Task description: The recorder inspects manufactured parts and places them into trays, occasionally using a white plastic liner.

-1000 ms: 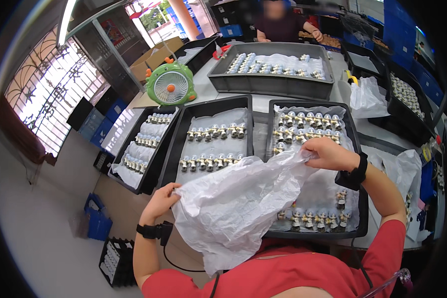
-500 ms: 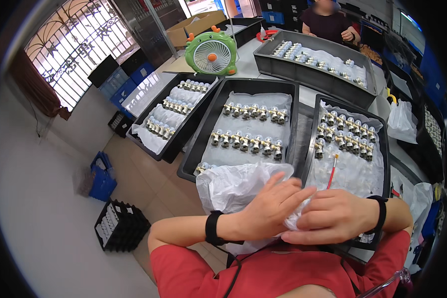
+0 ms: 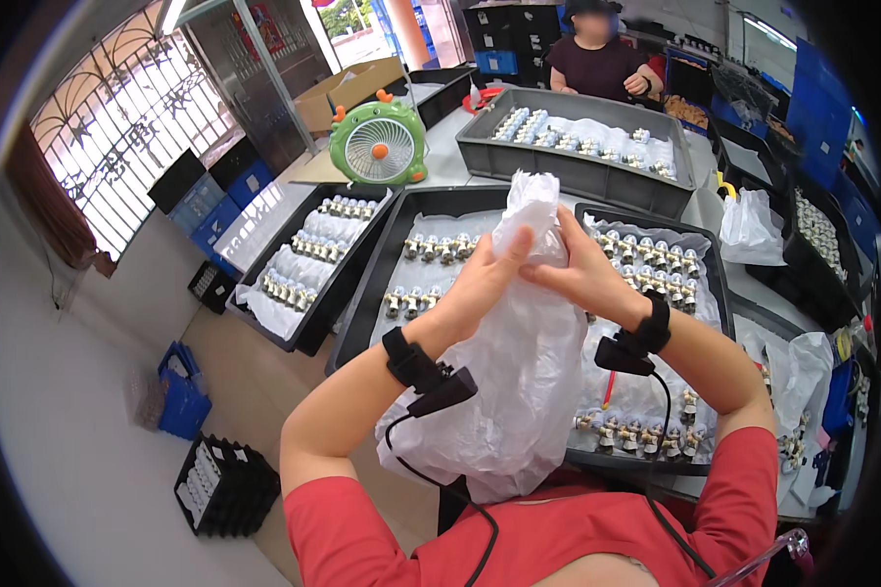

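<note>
Right now we are holding a white plastic bag (image 3: 519, 382) up in front of our chest, above the near edge of the black tray (image 3: 715, 284) of small metal fittings (image 3: 646, 256), with our left hand (image 3: 480, 289) and right hand (image 3: 582, 274) both closed on its bunched neck while its body is hanging down toward our red shirt. To do this well, we judge, we should be keeping both grips tight at the neck and twisting evenly, so the thin film is neither slipping nor tearing.
</note>
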`<control>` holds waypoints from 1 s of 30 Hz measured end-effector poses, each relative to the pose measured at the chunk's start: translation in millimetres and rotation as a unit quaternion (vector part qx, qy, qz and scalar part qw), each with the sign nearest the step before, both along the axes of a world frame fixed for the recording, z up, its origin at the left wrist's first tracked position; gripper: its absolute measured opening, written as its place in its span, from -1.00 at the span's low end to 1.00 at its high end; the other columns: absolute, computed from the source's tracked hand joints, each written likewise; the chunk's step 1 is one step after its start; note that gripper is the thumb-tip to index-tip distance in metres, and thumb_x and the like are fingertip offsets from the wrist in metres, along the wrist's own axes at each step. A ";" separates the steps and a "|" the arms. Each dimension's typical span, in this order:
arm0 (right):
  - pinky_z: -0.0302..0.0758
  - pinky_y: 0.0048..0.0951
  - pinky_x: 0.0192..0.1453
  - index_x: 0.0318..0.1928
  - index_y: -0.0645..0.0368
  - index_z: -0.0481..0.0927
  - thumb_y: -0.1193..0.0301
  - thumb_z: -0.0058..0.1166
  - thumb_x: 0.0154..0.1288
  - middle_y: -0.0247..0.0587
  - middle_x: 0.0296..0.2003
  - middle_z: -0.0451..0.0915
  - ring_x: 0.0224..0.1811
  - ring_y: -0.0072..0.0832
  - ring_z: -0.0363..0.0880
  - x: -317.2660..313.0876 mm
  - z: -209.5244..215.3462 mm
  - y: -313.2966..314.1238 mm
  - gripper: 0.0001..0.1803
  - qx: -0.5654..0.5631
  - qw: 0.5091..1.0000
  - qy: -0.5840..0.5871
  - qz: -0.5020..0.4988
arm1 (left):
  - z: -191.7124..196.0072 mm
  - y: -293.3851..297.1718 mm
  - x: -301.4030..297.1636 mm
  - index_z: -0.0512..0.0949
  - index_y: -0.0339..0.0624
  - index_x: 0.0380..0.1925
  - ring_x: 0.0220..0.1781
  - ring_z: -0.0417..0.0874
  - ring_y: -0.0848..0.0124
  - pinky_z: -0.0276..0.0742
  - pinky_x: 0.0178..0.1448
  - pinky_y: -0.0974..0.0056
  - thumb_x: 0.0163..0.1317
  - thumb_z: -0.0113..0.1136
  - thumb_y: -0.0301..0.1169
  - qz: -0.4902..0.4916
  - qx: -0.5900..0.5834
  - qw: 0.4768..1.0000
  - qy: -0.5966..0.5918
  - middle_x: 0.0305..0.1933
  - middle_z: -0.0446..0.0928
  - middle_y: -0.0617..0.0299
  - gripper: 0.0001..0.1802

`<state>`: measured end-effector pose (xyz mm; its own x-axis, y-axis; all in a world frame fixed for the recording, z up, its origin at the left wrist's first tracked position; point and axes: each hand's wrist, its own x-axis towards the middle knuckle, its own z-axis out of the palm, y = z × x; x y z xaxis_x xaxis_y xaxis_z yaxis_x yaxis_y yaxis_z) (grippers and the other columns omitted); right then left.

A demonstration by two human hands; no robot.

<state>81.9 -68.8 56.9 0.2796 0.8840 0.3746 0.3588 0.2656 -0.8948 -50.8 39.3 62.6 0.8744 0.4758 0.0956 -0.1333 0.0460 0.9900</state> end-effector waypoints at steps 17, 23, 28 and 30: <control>0.08 -0.10 0.32 0.34 0.26 -0.13 -0.10 0.16 0.06 0.10 0.29 0.06 0.35 -0.12 0.03 86.7 -43.7 0.2 0.08 -0.125 0.934 0.333 0.002 | -9.4 50.8 0.5 0.45 -0.23 -0.02 -0.05 0.47 0.51 0.40 0.04 0.36 0.32 -0.02 -0.26 0.052 -0.109 0.992 -0.020 -0.08 0.50 0.29 -0.66; 0.39 -0.32 0.10 0.15 0.18 0.33 -0.01 -0.04 0.27 -0.23 0.06 0.43 0.06 -0.49 0.42 74.7 -59.7 -4.9 -0.39 -0.170 0.906 0.363 0.138 | 6.8 79.9 -1.3 0.42 -0.28 0.00 -0.07 0.53 0.43 0.44 0.01 0.34 0.32 -0.02 -0.28 0.102 -0.076 0.989 -0.069 -0.05 0.52 0.18 -0.64; 0.46 -0.47 0.00 -0.03 0.21 0.48 0.34 0.17 0.18 -0.34 -0.15 0.56 -0.15 -0.57 0.53 72.2 -28.9 1.2 -0.63 -0.115 0.938 0.305 0.115 | 21.4 128.2 -18.6 0.47 -0.32 -0.06 -0.15 0.54 0.49 0.43 -0.03 0.39 0.31 -0.02 -0.31 0.153 0.076 0.985 -0.013 -0.12 0.55 0.24 -0.68; 0.46 -0.49 -0.04 -0.07 0.22 0.50 0.36 0.21 0.13 -0.34 -0.21 0.57 -0.19 -0.57 0.54 82.0 -3.3 8.6 -0.64 -0.096 0.960 0.253 0.074 | 33.1 148.8 -35.3 0.56 -0.32 -0.17 -0.29 0.55 0.53 0.42 -0.17 0.43 0.26 0.06 -0.33 0.222 0.200 0.953 0.051 -0.27 0.59 0.27 -0.72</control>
